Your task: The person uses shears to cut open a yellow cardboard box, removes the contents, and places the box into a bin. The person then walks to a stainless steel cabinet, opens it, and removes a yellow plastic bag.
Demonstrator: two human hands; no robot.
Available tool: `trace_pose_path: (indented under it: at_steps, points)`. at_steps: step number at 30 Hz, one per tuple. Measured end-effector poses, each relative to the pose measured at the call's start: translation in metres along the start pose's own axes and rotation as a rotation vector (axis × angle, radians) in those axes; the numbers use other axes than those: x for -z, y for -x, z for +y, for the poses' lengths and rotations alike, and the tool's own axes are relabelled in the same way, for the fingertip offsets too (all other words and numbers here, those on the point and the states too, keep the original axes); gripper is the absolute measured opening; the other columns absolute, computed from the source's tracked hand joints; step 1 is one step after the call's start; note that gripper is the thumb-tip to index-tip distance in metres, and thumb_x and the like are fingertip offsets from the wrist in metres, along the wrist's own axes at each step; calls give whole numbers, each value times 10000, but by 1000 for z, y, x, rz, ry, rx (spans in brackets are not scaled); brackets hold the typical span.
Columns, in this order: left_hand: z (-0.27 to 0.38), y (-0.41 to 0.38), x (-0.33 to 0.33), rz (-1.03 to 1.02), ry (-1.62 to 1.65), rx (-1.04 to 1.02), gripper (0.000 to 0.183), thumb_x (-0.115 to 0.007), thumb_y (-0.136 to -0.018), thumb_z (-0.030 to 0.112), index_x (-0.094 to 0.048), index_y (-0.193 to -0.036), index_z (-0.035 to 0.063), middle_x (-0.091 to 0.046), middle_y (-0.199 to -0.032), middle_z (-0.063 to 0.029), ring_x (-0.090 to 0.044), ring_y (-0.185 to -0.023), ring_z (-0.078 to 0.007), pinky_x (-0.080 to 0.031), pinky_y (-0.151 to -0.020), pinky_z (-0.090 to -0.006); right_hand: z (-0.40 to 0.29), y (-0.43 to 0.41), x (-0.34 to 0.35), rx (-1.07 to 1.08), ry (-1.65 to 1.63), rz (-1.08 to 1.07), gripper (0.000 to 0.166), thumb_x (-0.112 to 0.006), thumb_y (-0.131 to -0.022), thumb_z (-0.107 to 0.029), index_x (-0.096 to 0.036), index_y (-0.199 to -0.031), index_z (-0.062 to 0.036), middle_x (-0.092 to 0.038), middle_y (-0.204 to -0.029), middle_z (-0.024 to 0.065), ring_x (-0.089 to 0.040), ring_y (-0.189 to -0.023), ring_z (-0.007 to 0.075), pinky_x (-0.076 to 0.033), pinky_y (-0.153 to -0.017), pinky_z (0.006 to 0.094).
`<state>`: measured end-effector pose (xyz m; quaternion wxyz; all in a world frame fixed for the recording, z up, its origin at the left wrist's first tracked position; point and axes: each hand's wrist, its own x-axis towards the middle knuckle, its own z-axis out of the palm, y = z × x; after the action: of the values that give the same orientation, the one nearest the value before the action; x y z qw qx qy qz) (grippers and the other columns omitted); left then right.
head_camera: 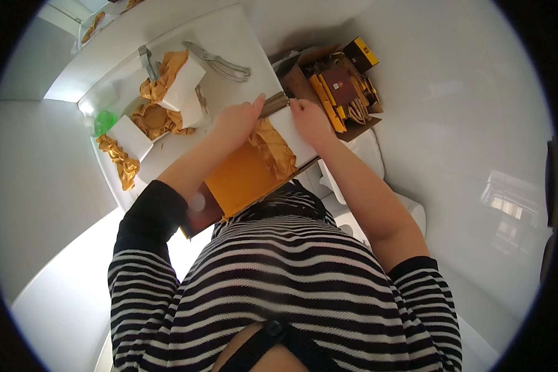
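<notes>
A cardboard box panel, with an orange inner face and a dark maroon part at its lower left, lies across the near edge of the white table. Both hands hold its far end, where brown cardboard layers show between them. My left hand grips from the left, thumb up. My right hand pinches the corner of a white panel from the right. Crumpled gold satin cloth lies between the white panel and the orange face. The fingers under the edges are partly hidden.
Metal scissors and a grey metal tool lie on the white table. White box pieces with gold satin and a green object are at the left. A carton of flattened boxes stands beyond the table's right edge, near a toilet.
</notes>
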<state>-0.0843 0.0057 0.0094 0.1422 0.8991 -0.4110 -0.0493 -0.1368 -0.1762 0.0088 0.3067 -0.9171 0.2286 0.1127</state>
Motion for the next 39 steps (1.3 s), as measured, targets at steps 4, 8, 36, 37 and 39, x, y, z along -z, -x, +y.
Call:
trace_pose_path:
  at_steps: [4,8,36,37,39]
  points:
    - [-4,-7,3,-181,87,58,219,-480,-813,174,-403,-986,63,-575,-690,-145,-572,-682,-330,-443,-563,-414,-3,6,5,9,-42,28,413,-387,-861,-367,-580,-834,-3,-590,-786,180,-559,-760,332,-427,-679,393]
    - [-7,-4,1,-167,170,96,277,-467,-841,326,-408,-920,68,-571,-683,-158,-563,-683,-346,-434,-558,-430,0,7,8,-29,-174,-34,429,-404,-856,-393,-569,-748,-12,-576,-713,168,-550,-698,325,-419,-624,390]
    - [0,-45,2,-38,33,26,403,-449,-818,468,-483,-898,75,-569,-729,-104,-575,-690,-271,-454,-552,-376,-7,11,-1,171,-112,141,376,-420,-865,-307,-567,-744,17,-553,-683,205,-525,-652,366,-395,-575,415]
    - [2,-49,3,-76,1,20,390,-446,-824,456,-482,-900,75,-571,-737,-106,-576,-695,-270,-455,-553,-375,-7,11,-2,202,-114,160,372,-422,-864,-306,-569,-741,13,-554,-684,204,-526,-654,368,-397,-573,420]
    - [8,-56,3,-157,-61,3,365,-440,-835,431,-480,-905,75,-576,-754,-109,-578,-703,-269,-455,-554,-372,-2,9,-5,224,-69,175,361,-406,-868,-287,-576,-713,-8,-561,-684,193,-536,-655,365,-416,-580,426]
